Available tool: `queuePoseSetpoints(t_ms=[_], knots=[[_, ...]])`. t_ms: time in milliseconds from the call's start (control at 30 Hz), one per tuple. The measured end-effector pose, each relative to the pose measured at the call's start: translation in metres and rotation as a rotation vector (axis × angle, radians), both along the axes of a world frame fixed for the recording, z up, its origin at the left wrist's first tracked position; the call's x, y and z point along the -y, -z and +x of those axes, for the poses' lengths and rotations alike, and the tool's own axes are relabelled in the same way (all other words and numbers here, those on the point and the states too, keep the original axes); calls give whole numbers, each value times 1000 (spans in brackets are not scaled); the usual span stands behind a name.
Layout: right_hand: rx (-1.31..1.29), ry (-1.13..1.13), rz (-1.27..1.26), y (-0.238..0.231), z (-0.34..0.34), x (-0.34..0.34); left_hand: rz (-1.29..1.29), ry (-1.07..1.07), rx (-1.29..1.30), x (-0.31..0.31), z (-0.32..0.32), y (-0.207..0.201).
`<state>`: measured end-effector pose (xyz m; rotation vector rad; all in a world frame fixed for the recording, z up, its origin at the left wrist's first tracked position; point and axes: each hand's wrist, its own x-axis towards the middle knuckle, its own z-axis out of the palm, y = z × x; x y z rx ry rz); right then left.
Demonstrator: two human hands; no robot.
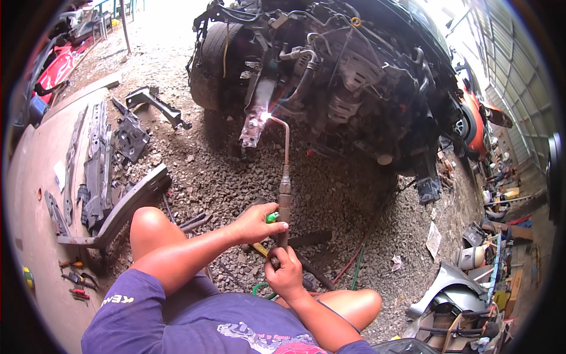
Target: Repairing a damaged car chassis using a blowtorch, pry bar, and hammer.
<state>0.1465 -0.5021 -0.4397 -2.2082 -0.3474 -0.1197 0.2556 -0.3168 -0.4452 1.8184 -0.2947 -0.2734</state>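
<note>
A gas welding torch (285, 192) with a bent copper-coloured tip stands nearly upright in front of me. My left hand (257, 223) is closed round its body, and a small green thing (272, 218), perhaps a lighter, shows between the fingers. Lower down, my right hand (285, 274) is closed on the torch's handle end. At the tip burns a bright flame (267, 116), touching the edge of a bare metal frame rail (252, 130). This rail juts from the stripped front of a car (348, 76). Glare hides the exact spot being heated.
Red and green hoses (358, 265) run over the gravel (236, 177) beside my leg. Left, cut metal rails (97, 165) and pliers (79, 277) lie on a board (35, 194). A grey fender (445, 289) and scattered parts lie at right. A tyre (209, 74) stands beside the rail.
</note>
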Motion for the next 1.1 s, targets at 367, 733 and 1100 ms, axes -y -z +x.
queuePoseSetpoints(t_ms=[367, 733, 1100], knots=[[-28, -11, 0, -2, -12, 7, 8, 28, -23, 0, -12, -13], [0, -24, -7, -1, -24, 12, 39, 59, -31, 2, -23, -19], [-16, -22, 13, -2, -27, 13, 21, 44, 1, 5, -24, -7]])
